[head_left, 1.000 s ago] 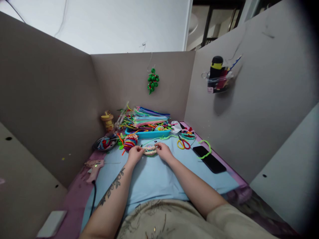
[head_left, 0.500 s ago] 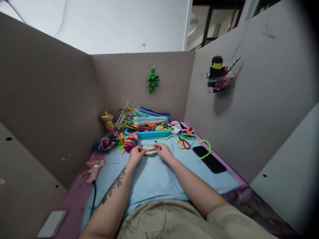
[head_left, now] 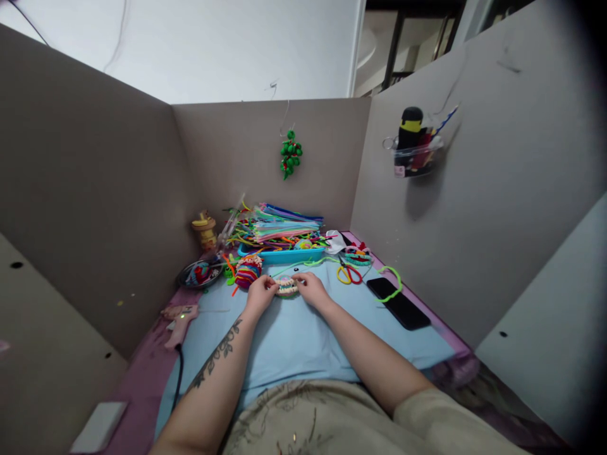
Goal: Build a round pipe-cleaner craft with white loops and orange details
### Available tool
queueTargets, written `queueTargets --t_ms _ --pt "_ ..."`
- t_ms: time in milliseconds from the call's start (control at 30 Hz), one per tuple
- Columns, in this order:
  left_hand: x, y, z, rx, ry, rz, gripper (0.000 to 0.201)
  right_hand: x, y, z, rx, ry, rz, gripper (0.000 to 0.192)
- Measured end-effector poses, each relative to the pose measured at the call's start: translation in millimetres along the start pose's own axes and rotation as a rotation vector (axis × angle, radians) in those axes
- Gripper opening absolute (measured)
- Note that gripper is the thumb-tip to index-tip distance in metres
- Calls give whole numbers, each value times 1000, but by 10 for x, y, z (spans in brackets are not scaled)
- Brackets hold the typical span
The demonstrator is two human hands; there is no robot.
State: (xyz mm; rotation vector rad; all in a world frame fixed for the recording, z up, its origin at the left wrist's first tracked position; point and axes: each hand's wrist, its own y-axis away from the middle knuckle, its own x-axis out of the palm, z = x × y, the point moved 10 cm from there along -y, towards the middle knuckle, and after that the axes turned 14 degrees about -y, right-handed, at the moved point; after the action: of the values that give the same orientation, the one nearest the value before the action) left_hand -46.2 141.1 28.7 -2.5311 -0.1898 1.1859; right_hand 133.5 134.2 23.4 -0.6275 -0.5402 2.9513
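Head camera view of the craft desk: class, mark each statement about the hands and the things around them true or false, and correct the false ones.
1. Both hands, left hand and right hand, touch the small woven piece. True.
2. The scissors lie to the left of the left hand. False: they lie to the right of the right hand.
3. The black phone lies flat on the blue mat. True.
4. The green ornament lies on the mat. False: it hangs on the back wall.
5. The blue tray of pipe cleaners stands behind the hands. True.
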Motion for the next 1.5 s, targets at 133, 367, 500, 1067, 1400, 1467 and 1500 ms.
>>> queueTargets --t_ms 133,367,500,1067,1400,1467,1500 --pt "-30 -1 8 -9 -27 6 10 -31 -14 28 -17 -25 10 36" --pt "-140 -25 55 -13 -108 -31 11 -12 -79 -141 30 -83 79 57" --pt "-145 -34 86 -19 -133 -22 14 68 -82 -235 62 -97 92 55" --pt "-371 39 -36 -13 -52 -146 19 -338 -52 108 1 -272 -202 38" --pt "-313 175 -256 91 -128 -117 12 39 -1115 526 -64 316 28 31" --pt "-337 182 -255 89 -118 -126 11 136 -1249 427 -38 343 26 31" --pt "-348 182 -250 89 -112 -130 11 174 -1285 398 -35 348 20 30"
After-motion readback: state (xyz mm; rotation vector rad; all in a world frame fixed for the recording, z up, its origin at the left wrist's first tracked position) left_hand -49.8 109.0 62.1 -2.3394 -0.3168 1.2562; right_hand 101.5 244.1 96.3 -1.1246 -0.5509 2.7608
